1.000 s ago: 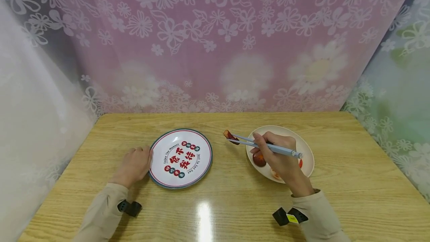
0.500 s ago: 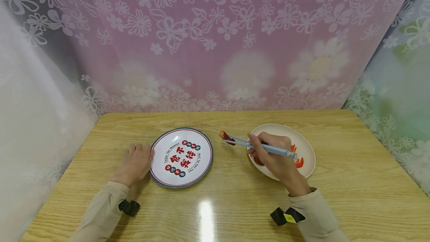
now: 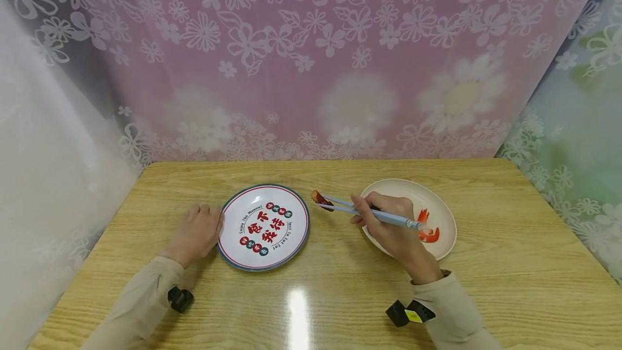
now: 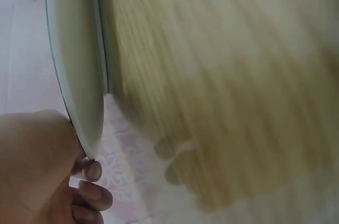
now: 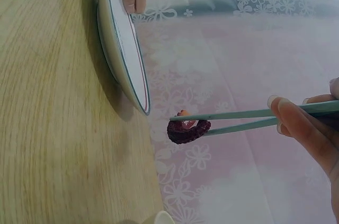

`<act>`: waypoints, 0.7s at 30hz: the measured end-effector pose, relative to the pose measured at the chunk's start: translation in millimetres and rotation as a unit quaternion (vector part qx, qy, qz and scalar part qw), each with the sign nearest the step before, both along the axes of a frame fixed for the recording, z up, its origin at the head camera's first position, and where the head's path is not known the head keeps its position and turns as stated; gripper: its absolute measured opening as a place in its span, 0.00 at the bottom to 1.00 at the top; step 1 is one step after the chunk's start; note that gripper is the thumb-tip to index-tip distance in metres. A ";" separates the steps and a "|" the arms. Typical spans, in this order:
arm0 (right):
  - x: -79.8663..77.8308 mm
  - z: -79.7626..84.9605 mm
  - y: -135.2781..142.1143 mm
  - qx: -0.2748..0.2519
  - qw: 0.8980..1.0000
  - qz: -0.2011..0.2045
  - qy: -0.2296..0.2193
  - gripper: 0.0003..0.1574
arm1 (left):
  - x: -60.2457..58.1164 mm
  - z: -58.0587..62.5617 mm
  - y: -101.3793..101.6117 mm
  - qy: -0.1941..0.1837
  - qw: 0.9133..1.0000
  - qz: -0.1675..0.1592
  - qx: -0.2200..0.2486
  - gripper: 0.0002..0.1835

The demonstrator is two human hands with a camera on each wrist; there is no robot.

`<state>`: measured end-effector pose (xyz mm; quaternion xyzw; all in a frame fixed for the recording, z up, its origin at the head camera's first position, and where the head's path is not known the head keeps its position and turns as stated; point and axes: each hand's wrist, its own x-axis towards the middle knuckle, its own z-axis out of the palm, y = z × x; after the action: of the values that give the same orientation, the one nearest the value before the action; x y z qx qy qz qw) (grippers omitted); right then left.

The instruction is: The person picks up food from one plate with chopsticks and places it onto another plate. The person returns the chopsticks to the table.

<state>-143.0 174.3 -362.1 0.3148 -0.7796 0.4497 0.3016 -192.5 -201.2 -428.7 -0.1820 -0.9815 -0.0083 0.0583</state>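
My right hand holds a pair of pale blue chopsticks, tips toward the left. Between the tips hangs a dark red-brown piece of food, held above the table in the space between the two plates. The right wrist view shows that this food piece has a bumpy dark edge and a lighter inside. My left hand grips the left rim of a white plate with a teal edge and red lettering. In the left wrist view, fingertips show at the rim of that plate.
A cream oval plate stands at the right, partly behind my right hand. On it lie curved red-and-white shrimp-like pieces. Both plates rest on a wooden table. A pink flowered curtain hangs behind, with pale curtains at either side.
My right hand has moved slightly left with the chopsticks and the food piece, bringing them closer to the white plate. More red pieces show on the cream plate. My left hand stays at the rim.
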 end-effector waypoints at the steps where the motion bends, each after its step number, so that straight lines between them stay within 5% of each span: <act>1: -0.2 -0.5 -0.5 0.000 1.000 0.001 0.002 0.18 | -0.1 0.7 0.2 -0.004 1.000 0.000 -0.002 0.12; 21: 0.6 -3.4 -23.8 0.008 0.999 0.031 0.015 0.17 | 0.7 10.4 0.6 -0.058 0.998 0.012 -0.004 0.14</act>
<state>-142.4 150.4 -365.5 0.3478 -0.7685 0.4476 0.2967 -191.8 -200.6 -418.3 -0.1699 -0.9854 -0.0145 0.0005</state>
